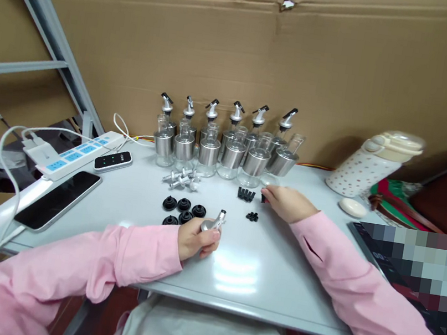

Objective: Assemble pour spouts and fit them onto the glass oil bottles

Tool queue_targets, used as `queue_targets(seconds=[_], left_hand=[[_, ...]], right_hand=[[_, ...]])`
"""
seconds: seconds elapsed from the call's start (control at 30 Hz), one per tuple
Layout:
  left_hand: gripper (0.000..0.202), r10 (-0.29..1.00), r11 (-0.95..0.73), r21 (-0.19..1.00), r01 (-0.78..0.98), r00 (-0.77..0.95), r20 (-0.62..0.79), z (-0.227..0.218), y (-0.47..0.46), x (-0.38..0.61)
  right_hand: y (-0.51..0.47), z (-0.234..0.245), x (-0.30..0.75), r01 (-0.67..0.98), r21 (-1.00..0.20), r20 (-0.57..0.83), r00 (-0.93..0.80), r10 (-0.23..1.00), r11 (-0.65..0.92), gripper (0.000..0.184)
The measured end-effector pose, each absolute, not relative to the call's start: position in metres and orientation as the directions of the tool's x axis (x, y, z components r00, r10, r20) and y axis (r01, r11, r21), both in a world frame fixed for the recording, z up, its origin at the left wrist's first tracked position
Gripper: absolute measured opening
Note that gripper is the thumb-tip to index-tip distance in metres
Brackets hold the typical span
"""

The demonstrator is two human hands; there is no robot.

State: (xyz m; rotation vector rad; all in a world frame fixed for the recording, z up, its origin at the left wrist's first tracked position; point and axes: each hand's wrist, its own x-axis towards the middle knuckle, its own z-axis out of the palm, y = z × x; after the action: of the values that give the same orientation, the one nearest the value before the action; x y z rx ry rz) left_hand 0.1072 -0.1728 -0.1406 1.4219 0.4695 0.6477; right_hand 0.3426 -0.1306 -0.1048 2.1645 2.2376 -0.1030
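My left hand point(196, 238) is closed around a silver pourer spout point(213, 223) with a black tip, held above the table near its front. Farther right, my right hand point(288, 202) pinches a small black lever cap point(263, 198) between thumb and fingertips. Just left of those fingertips lie several more black lever caps point(246, 194) in a row. A cluster of tiny black parts point(252, 216) sits a little nearer to me. Round black stoppers point(184, 204) are grouped beside my left hand, some partly hidden by it. Silver spout pieces point(182, 178) lie in a pile behind them.
Glass bottles with steel bands point(209, 151) stand along the back, the rear row fitted with pourers. A power strip point(83, 153), a phone point(57, 201) and a small black-and-white device point(113, 160) are at left. A dotted flask point(369, 166) and a white oval object point(352, 207) stand right.
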Motion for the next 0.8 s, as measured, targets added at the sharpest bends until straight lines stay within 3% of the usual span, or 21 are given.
queue_targets(seconds=[0.23,0.43,0.8], left_hand=[[0.055,0.674,0.069,0.989,-0.130,0.737,0.050,-0.1382,-0.1730,0.1073],[0.055,0.667,0.051,0.990,-0.129,0.743,0.063,-0.1418,-0.1718,0.1057],[0.054,0.659,0.050,0.992,-0.116,0.750,0.055,-0.1440,-0.1708,0.1047]], right_hand=[[-0.1300,-0.1101,0.3484,0.994,0.030,-0.110,0.109,0.988,-0.106,0.032],[-0.1306,-0.1073,0.3507,0.998,-0.059,-0.099,0.002,0.995,-0.008,0.020],[-0.1336,-0.1105,0.3418,0.979,-0.163,-0.020,-0.125,0.992,0.120,0.024]])
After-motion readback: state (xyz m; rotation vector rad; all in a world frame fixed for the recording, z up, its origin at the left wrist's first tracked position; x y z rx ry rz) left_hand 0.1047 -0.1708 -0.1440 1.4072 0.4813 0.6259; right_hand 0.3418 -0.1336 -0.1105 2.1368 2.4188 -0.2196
